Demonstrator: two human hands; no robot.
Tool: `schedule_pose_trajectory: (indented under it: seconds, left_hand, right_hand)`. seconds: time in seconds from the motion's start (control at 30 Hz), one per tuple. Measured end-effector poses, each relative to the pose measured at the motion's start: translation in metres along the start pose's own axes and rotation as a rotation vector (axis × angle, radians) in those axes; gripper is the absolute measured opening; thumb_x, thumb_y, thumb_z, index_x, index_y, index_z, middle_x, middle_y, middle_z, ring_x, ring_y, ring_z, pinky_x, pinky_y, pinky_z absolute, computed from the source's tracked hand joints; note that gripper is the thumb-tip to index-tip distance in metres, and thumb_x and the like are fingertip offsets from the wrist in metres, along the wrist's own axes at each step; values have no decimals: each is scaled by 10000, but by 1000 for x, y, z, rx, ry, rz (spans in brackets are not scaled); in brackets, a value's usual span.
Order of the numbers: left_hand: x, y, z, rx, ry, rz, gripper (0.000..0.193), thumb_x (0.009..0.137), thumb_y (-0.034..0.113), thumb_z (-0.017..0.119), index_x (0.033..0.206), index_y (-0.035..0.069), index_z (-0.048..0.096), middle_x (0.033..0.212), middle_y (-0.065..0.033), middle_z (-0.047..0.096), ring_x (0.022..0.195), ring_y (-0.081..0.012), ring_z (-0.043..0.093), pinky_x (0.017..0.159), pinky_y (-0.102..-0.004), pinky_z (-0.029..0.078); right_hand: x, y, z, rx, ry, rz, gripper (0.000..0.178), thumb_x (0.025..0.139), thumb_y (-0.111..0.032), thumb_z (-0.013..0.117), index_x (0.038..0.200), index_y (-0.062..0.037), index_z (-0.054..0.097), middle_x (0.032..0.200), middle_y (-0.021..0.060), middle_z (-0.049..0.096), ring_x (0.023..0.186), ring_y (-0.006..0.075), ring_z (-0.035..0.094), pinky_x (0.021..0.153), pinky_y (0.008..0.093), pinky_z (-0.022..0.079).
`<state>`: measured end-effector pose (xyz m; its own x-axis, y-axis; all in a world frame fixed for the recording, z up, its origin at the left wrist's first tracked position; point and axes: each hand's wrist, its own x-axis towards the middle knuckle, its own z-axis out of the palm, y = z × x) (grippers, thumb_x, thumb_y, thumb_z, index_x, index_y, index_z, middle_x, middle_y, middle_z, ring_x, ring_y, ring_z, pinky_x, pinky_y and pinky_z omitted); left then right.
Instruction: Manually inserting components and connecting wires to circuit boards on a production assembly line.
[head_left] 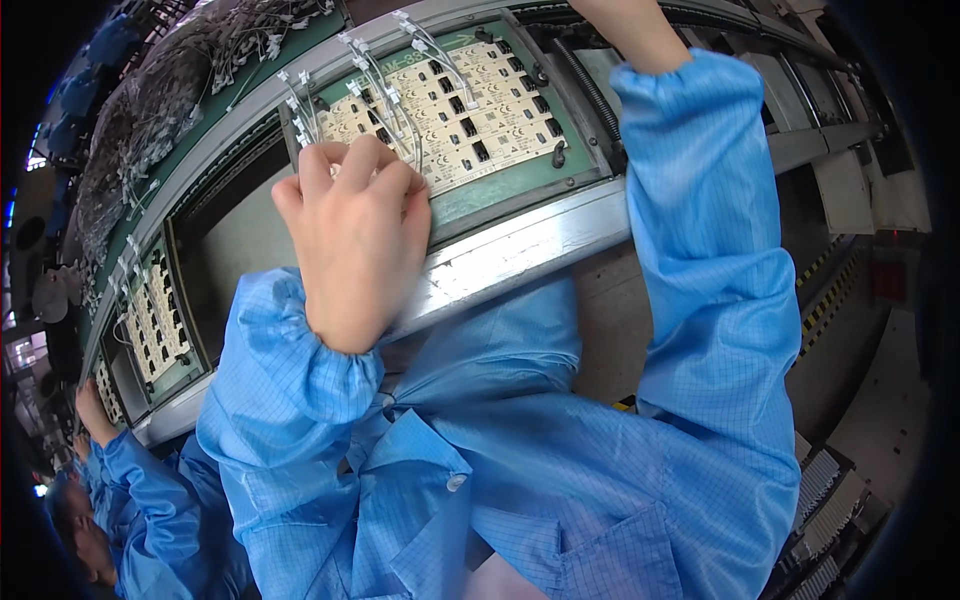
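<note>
My left hand (pixel 355 235) is curled over the lower left part of a cream circuit board panel (pixel 510 125) with rows of black components. Its fingers are bent and drawn together; the fingertips and whatever they grip are hidden behind the knuckles. Beneath the panel is a green carrier plate (pixel 490 200) in a dark frame. Several thin wire leads (pixel 400 115) with white plugs lie across the panel's left half, close to my fingers. My right hand (pixel 625 20) reaches past the top edge of the picture, so only its wrist end shows and its fingers are out of sight.
A metal rail (pixel 530 242) runs along the near side of the line. Plastic bags with wire leads (pixel 150 130) lie on the far side at left. Farther left sits another board panel (pixel 158 315), with a co-worker in a blue sleeve (pixel 150 480) beside the line.
</note>
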<state>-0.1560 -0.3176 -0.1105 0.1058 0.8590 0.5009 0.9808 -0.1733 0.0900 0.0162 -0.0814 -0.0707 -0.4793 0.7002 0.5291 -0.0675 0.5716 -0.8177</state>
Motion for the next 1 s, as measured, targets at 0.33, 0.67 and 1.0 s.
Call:
schedule_pose_trajectory:
  seconds: [0.33, 0.67, 1.0]
  left_hand:
    - [13, -42, -21, -446, -292, 193, 201, 832, 214, 745, 978, 76, 757, 1037, -65, 640, 1032, -312, 563, 887, -434, 457]
    - [58, -264, 11, -1, -190, -86, 197, 908, 153, 696, 1089, 76, 708, 1007, -153, 687, 889, -336, 680, 811, -408, 535]
    - [49, -263, 19, -135, -80, -141, 318, 967, 140, 625, 1268, 97, 530, 855, -121, 642, 753, -267, 639, 748, -377, 520]
  right_hand:
    - [-97, -11, 30, -547, -228, -150, 128, 900, -130, 726, 935, -14, 686, 821, 72, 678, 733, 231, 639, 731, 351, 481]
    - [-104, -6, 31, -717, -302, -214, 72, 880, -134, 730, 913, -86, 688, 883, -8, 645, 915, 189, 577, 918, 356, 332]
    - [-104, -13, 32, -752, -344, -154, 80, 875, -130, 739, 929, -85, 699, 871, -15, 614, 865, 175, 545, 917, 349, 320]
